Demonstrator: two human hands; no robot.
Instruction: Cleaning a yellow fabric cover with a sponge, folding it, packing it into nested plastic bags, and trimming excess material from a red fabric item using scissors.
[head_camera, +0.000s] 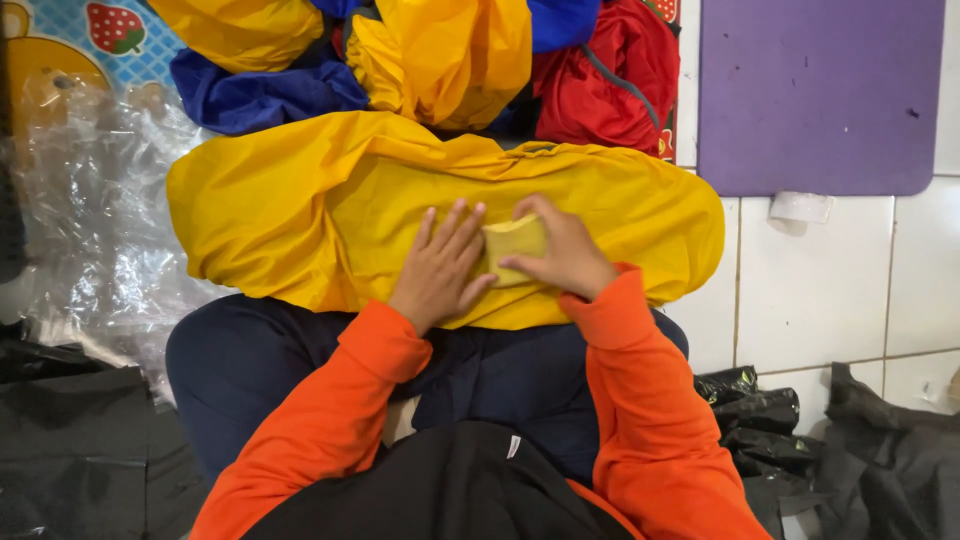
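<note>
1. right now the yellow garment (300, 220) lies spread across the person's lap, over dark blue trousers (250, 360), its far edge near the heap of yellow, blue and red fabric (440, 60) beyond it.
2. left hand (440, 265) lies open and flat, fingers spread, pressing the cloth down just beside the fold.
3. right hand (565, 250) is curled, fingertips pinching a small folded yellow piece (515, 238) of the same cloth; whether it is a pocket, a flap or a corner cannot be told.
4. judging from this, the step in hand is a tight small fold or tuck. to do it well, the flat hand should pin the fabric so it cannot slide, as the cloth looks slippery and puffed with air.
5. the pinching hand would do best to keep the edges of the folded piece square and press out trapped air toward the open ends.
6. clear plastic wrapping (90, 200) lies at the left on the floor, a purple mat (820, 90) at the upper right on white tiles, black bags (760, 410) at the right.
</note>
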